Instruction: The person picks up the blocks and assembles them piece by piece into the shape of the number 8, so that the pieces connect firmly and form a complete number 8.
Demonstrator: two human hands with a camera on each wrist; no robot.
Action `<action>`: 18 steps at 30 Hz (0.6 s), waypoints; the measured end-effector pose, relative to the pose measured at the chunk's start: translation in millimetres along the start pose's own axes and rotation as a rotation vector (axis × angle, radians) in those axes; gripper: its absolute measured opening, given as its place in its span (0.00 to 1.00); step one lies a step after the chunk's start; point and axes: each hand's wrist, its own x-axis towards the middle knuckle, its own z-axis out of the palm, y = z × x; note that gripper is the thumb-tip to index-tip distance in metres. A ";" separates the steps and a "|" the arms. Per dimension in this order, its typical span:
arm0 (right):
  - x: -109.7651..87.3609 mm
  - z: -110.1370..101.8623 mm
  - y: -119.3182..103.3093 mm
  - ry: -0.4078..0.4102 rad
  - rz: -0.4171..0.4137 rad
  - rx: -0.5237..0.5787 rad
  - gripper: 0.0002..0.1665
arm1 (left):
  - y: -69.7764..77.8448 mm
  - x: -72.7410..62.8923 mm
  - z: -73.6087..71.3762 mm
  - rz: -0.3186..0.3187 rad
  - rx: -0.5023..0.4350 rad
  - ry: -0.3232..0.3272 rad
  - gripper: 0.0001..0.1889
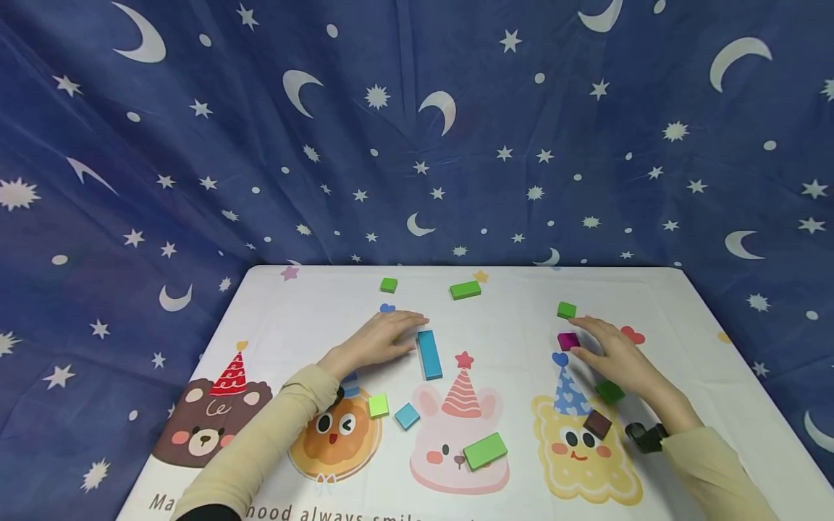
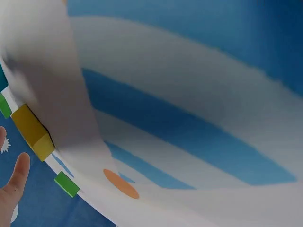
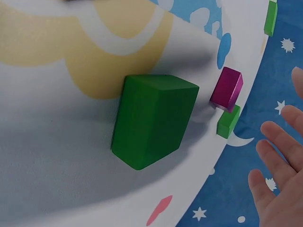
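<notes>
My left hand [image 1: 381, 339] hovers just left of a long blue block [image 1: 429, 354], fingers extended and holding nothing. In the left wrist view its thumb [image 2: 18, 177] is near a yellow block [image 2: 33, 132], which the hand hides in the head view. At the right, my right hand [image 1: 615, 354] reaches over the table with fingers spread, grasping nothing. Its thumb and index finger overlap the near edges of a magenta block [image 1: 568, 341] and a small green block [image 1: 567, 310]. A dark green block [image 3: 154, 120] lies below its palm.
Toward the back of the white cartoon-printed table [image 1: 313, 304] are a small green block [image 1: 389, 285] and a longer one [image 1: 465, 290]. Nearer lie a lime block [image 1: 378, 406], a blue cube [image 1: 407, 416], a green block [image 1: 485, 451] and a brown block [image 1: 596, 425]. A starry blue curtain [image 1: 482, 217] hangs behind.
</notes>
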 end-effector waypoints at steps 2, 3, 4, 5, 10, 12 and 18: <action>1.4 0.3 0.4 -0.010 0.006 0.007 0.35 | -0.8 2.2 0.0 0.013 -0.004 -0.003 0.26; 2.2 0.5 0.7 -0.014 0.008 0.011 0.34 | -1.3 3.3 -0.1 0.018 -0.008 -0.005 0.25; 3.1 0.5 0.8 -0.017 0.008 0.015 0.34 | -2.0 4.8 -0.1 0.025 -0.010 -0.007 0.25; 4.1 0.5 1.0 -0.019 0.011 0.018 0.33 | -2.7 6.2 -0.1 0.026 -0.015 -0.012 0.25; 9.1 0.8 2.0 -0.033 0.024 0.025 0.31 | -6.0 12.5 -0.2 0.040 -0.027 -0.047 0.24; 10.6 1.2 2.5 -0.036 0.029 0.026 0.31 | -6.6 14.3 -0.5 0.044 -0.036 -0.065 0.24; 12.9 3.1 7.3 -0.044 0.021 0.026 0.31 | -6.5 18.2 1.8 0.039 -0.053 -0.108 0.23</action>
